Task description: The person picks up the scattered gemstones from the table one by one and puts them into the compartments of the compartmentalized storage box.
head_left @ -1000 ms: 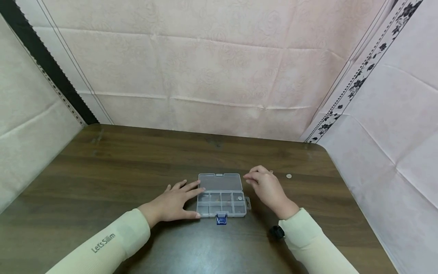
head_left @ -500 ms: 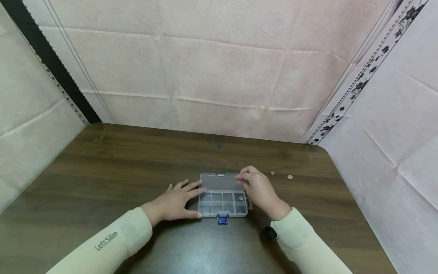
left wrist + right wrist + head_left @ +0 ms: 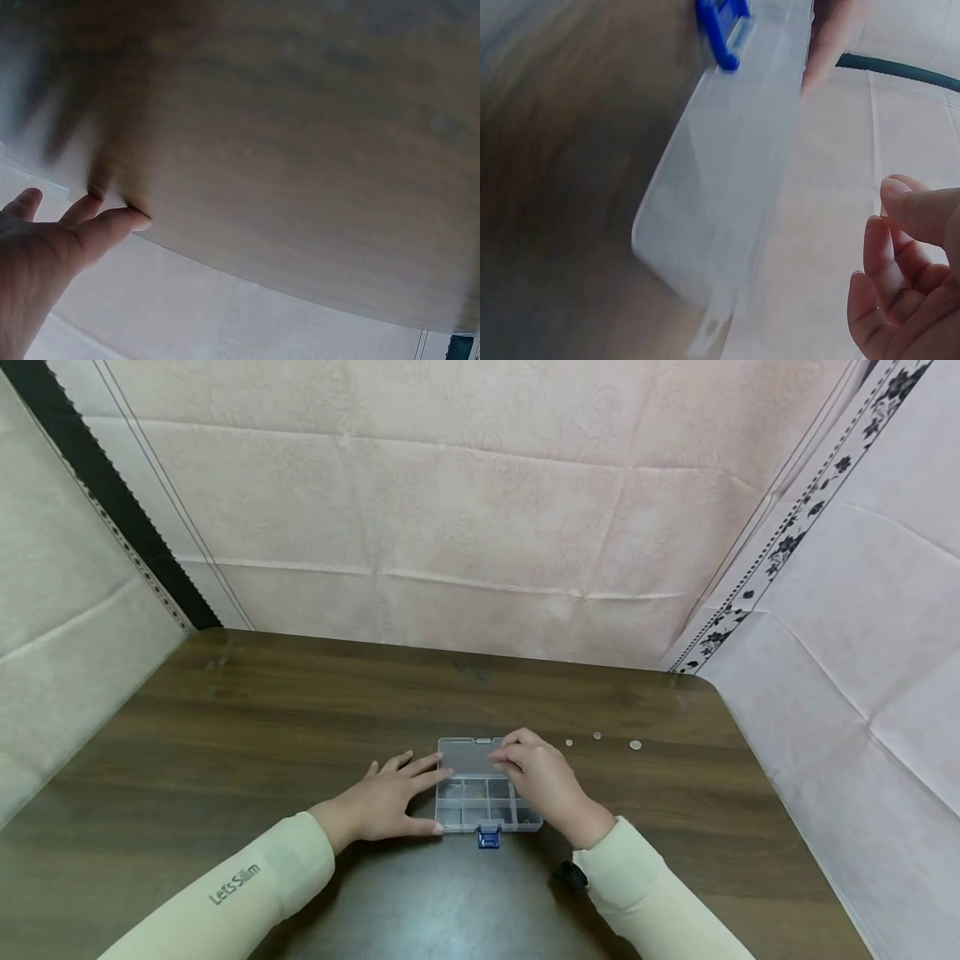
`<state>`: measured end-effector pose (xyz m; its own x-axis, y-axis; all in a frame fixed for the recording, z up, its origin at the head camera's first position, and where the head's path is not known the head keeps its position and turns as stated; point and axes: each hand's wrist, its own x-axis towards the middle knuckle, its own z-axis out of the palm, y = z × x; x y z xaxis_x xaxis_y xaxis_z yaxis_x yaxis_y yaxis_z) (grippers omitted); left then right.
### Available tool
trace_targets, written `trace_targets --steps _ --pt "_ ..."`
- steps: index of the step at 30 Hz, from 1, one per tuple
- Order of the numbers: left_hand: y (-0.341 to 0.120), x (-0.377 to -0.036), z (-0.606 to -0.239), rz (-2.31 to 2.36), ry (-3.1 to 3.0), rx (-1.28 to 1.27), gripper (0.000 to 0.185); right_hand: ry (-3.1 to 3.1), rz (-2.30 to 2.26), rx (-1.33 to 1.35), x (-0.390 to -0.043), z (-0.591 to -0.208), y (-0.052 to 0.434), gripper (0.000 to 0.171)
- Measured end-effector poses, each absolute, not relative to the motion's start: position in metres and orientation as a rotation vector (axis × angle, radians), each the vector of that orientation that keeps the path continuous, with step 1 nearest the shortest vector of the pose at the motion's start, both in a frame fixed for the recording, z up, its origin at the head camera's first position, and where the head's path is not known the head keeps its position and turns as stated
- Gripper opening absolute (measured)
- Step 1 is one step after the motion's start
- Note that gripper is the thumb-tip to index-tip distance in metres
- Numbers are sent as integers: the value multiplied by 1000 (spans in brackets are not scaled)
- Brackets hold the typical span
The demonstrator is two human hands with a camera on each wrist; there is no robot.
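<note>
My left hand (image 3: 382,804) flat on the surface (image 3: 262,735), fingers straight against the left side of the clear compartment box (image 3: 480,793), lid open, my right hand (image 3: 543,781) over its right compartments, fingertips pinched together, whether holding anything I cannot tell, three small coins (image 3: 597,737) lying beyond to the right

Clear plastic compartment box (image 3: 480,797) lies flat at table centre, near edge; lid (image 3: 468,757) open, folded back to far side; blue latch (image 3: 488,837) on near side; 2 rows of small cells.
</note>
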<state>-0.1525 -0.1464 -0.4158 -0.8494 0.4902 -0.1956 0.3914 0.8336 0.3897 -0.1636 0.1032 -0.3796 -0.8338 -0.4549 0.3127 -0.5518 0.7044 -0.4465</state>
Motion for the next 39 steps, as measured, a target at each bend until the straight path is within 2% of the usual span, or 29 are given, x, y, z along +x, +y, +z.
trace_targets --steps 39 --pt "-149 -152 -414 521 2697 675 82 -2829 766 1023 -151 -389 62 16"
